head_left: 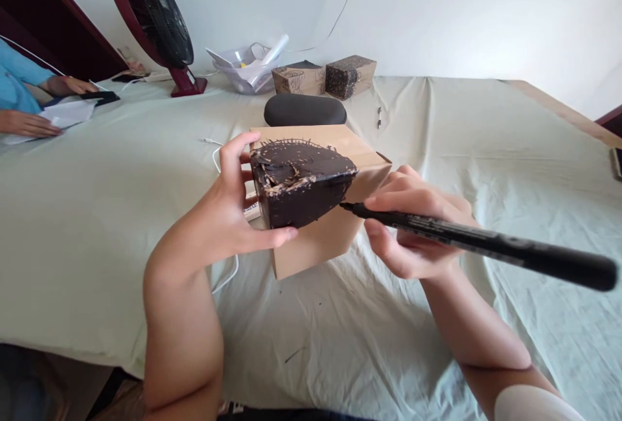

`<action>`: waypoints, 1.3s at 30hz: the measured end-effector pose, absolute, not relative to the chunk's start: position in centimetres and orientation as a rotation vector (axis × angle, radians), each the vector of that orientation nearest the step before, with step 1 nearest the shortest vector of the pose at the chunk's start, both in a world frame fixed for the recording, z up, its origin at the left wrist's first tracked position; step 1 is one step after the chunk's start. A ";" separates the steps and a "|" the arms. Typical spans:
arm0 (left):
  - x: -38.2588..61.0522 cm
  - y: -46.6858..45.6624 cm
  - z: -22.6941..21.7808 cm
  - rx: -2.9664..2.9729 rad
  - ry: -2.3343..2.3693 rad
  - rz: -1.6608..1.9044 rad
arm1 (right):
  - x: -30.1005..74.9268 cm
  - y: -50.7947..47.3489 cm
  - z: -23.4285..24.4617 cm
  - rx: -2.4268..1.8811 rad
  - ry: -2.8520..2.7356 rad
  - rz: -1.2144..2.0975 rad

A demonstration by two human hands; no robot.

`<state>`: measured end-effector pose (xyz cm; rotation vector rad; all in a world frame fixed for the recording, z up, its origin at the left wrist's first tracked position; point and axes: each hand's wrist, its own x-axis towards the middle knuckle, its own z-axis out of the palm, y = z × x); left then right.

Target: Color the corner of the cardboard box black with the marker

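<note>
My left hand (228,210) grips a small cardboard box (324,239) by its left side, thumb under the front corner, tilted up off the table. One corner of the box is inked black (296,188) on the top and front. My right hand (413,227) pinches a long black marker (486,243), whose tip touches the edge of the black patch on the box's front face.
The table carries a pale green cloth (461,149). Behind the box lie a dark case (304,110), two decorated boxes (323,76), a clear tub (243,68) and a red fan (155,19). A white cable (218,155) runs under my left hand. Another person's hands (46,103) rest far left.
</note>
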<state>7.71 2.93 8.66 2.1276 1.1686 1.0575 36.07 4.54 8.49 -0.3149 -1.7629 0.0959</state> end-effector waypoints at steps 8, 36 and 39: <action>7.8 3.0 9.1 2.115 1.045 0.992 | 35.8 4.7 8.4 -0.329 -1.803 -0.017; 7.9 2.4 9.2 2.540 1.257 1.080 | 36.3 3.7 9.3 -0.799 -1.601 0.419; 7.9 2.7 9.1 2.480 1.266 1.075 | 36.6 3.8 9.2 -0.791 -1.581 0.493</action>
